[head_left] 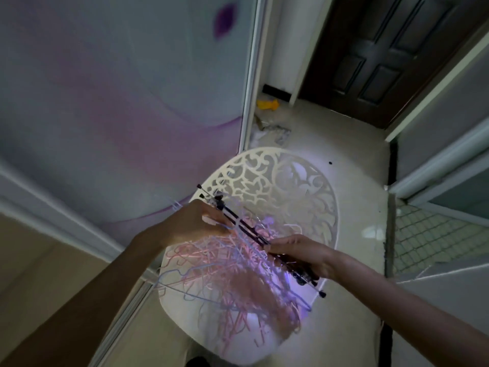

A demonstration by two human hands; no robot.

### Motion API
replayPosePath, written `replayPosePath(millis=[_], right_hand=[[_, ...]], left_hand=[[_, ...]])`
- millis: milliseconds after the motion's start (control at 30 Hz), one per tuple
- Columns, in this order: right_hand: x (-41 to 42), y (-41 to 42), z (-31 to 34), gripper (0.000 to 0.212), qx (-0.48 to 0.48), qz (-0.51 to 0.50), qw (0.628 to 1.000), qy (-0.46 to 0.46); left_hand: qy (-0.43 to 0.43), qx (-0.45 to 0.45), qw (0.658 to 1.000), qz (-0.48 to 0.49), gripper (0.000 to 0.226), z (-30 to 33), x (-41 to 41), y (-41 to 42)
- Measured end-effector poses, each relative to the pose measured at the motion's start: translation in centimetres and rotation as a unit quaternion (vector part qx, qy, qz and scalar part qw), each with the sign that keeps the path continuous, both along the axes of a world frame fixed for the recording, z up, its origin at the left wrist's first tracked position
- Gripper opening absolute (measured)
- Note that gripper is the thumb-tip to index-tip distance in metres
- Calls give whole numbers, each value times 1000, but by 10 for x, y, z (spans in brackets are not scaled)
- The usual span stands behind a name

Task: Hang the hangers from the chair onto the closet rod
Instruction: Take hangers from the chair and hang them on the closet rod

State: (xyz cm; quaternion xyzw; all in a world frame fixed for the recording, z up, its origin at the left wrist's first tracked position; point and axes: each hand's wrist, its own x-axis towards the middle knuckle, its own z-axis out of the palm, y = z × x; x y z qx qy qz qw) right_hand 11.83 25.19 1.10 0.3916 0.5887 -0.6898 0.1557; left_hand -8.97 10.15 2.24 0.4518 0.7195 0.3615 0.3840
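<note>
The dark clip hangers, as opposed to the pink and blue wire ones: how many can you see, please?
2, I think: the dark clip hangers lie side by side, held over the chair by the left hand and right hand. Blur and the tangled pile may hide more.

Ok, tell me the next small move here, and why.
Probably lift the dark clip hangers straight up, clear of the pile. Both hands, left and right, grip them low over the tangled pink and blue hangers on the white chair.
</note>
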Motion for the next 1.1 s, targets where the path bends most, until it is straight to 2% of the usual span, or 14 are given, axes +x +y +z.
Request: replayPosePath(millis=[100, 267, 367, 467, 600, 700, 800, 867, 1000, 1033, 1100], right_hand=[[5, -25, 28, 11, -31, -14, 999, -20], [9, -67, 65, 11, -90, -42, 995, -10], [5, -103, 83, 11, -112, -49, 992, 10], [-4, -145, 98, 10, -121, -10, 992, 42], [-16, -210, 118, 14, -104, 53, 992, 53], [-21, -261, 132, 19, -111, 106, 986, 62], [-24, -317, 156, 20, -112, 120, 984, 66], [-24, -354, 172, 19, -97, 124, 984, 83], [-26, -417, 202, 19, -30, 163, 979, 122], [-29, -427, 209, 18, -17, 167, 977, 131], [-36, -450, 226, 15, -19, 171, 973, 154]], left_hand=[[40, 40, 997, 53, 33, 17, 14, -20], [53, 70, 985, 150, 53, 27, 34, -72], [86, 95, 959, 251, 53, 37, 46, -106], [100, 110, 933, 327, 51, 50, 50, -143], [95, 95, 922, 364, 36, 78, 60, -211], [80, 70, 913, 393, 40, 93, 56, -264], [79, 44, 889, 449, 11, 118, 61, -313], [85, 26, 870, 485, 6, 133, 67, -348], [84, 32, 843, 531, 10, 164, 73, -411], [82, 35, 838, 539, 16, 171, 74, -422], [60, 57, 813, 576, 44, 185, 74, -445]])
